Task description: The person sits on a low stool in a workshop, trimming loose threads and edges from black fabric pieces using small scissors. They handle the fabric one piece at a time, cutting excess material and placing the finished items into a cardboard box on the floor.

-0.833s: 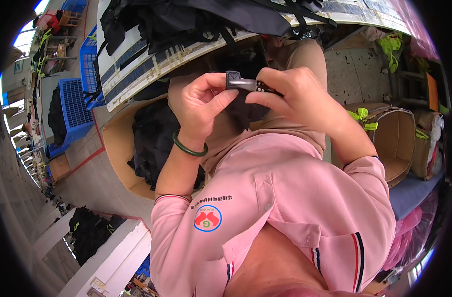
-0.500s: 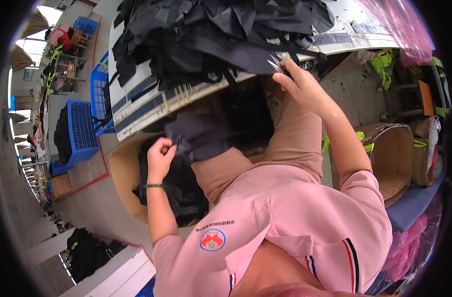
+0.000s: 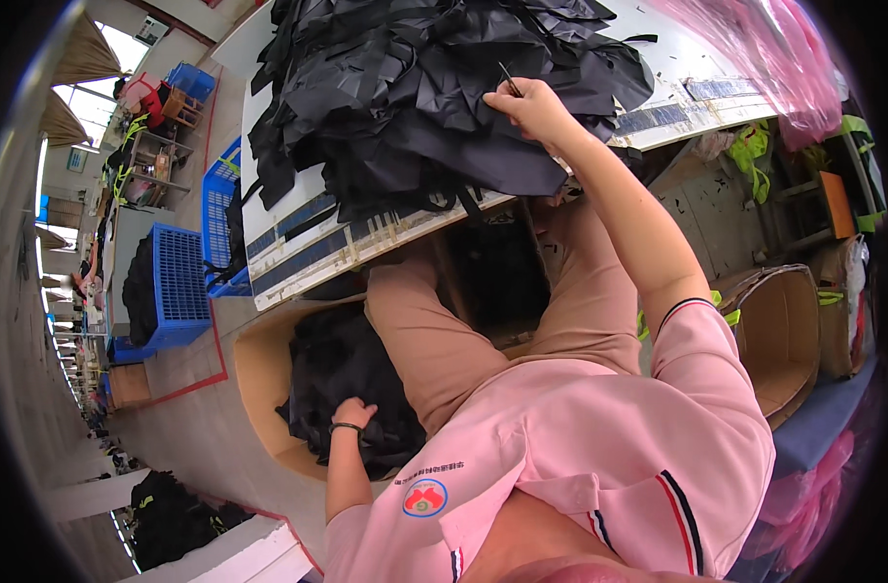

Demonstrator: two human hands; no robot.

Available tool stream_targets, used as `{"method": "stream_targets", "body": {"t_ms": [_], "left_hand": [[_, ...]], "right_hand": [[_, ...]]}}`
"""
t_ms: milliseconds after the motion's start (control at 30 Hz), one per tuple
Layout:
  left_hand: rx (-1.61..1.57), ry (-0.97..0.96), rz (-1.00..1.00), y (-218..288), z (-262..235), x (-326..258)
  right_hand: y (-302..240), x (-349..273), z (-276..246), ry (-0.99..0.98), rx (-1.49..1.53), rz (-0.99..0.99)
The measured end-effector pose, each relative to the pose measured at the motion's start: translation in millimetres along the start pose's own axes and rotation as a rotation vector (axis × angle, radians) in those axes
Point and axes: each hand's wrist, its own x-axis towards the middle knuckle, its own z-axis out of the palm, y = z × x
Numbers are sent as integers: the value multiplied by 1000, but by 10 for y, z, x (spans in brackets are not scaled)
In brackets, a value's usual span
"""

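My right hand (image 3: pixel 536 109) is closed around a small pair of scissors (image 3: pixel 509 81), whose dark, slim blades point up and away. It hovers over a large heap of black fabric pieces (image 3: pixel 395 107) on the white table. My left hand (image 3: pixel 354 412) is down at the cardboard box beside my left leg, over the black fabric (image 3: pixel 332 355) inside. Its fingers are curled in; whether cloth is pinched between them is hidden.
The white table (image 3: pixel 286 248) has a worn, taped front edge. Pink plastic sheeting (image 3: pixel 784 68) lies at its far right. Blue crates (image 3: pixel 181 282) stand to the left. The cardboard box (image 3: pixel 259 374) is by my left leg; an open carton (image 3: pixel 779 330) stands right.
My left hand has moved down to the box, and the dark fabric piece it carried has left the air. My right hand has gone up and left over the heap with the scissors.
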Motion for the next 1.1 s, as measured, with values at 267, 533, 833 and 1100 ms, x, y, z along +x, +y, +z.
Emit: {"method": "stream_targets", "body": {"t_ms": [267, 533, 833, 1100], "left_hand": [[-1881, -453, 975, 2287, -1783, -961], [-1723, -553, 1044, 2984, -1947, -1026], [-1961, 124, 957, 2123, -2025, -766], [-645, 1319, 1182, 2286, -1996, -1381]], "right_hand": [[-212, -1789, 704, -684, 39, -379], [177, -2306, 707, -925, -30, -425], [136, -2104, 297, -468, -57, -118], [-256, -1551, 186, -677, 292, 252]]}}
